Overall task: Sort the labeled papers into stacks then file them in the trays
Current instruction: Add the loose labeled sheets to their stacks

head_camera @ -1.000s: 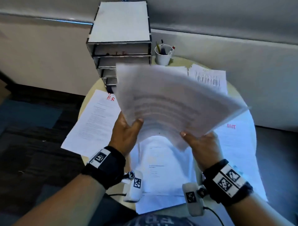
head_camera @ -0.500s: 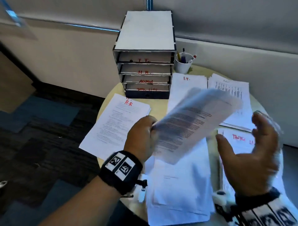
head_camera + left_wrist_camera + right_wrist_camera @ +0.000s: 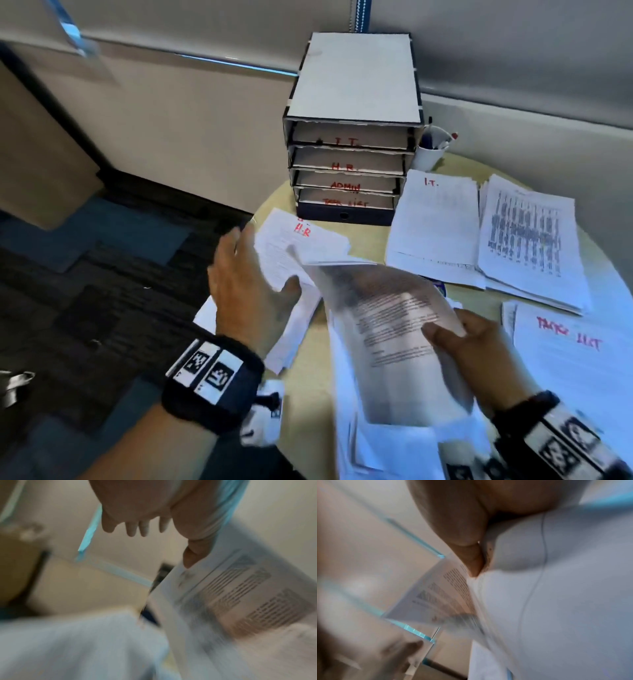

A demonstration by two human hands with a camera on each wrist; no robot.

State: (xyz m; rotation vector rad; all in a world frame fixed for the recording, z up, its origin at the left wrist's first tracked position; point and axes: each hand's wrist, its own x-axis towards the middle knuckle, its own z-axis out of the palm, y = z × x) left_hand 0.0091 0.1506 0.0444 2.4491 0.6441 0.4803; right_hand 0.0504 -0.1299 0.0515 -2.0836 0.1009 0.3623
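Right hand: the right hand [image 3: 479, 356] pinches a printed sheet [image 3: 387, 329] at its right edge, thumb on the printed face, the other fingers hidden behind the paper; the right wrist view shows the thumb [image 3: 471, 555] pressed on the paper.
Left hand: the left hand [image 3: 246, 291] is free, with fingers straight and slightly spread and the thumb out toward the held sheet; it hovers over the H.R stack [image 3: 301, 250].
Held sheet: lifted and curled over the near middle of the table, blurred; its long axis runs from the upper left down to the lower right, and its text lines slant.
Loose papers: a loose pile [image 3: 394, 442] lies under the held sheet at the table's near edge.
Table edges: the round table [image 3: 308, 394] curves away at left; the H.R stack overhangs that left rim. Carpet floor [image 3: 85, 308] lies beyond.
Trays: the tray tower [image 3: 349, 137] stands upright at the table's far edge, its open fronts facing the person, labelled I.T., H.R., ADMIN and a partly legible bottom one.
Stacks: the I.T. stack [image 3: 435, 226] lies just right of the tower, a table-printed stack [image 3: 531, 240] beside it, and the task list stack [image 3: 575, 377] at near right.
Open room: a bare strip of table lies between the H.R stack and the I.T. stack, in front of the trays.
Cup: a white pen cup [image 3: 432, 150] stands just beside the tower's right side.
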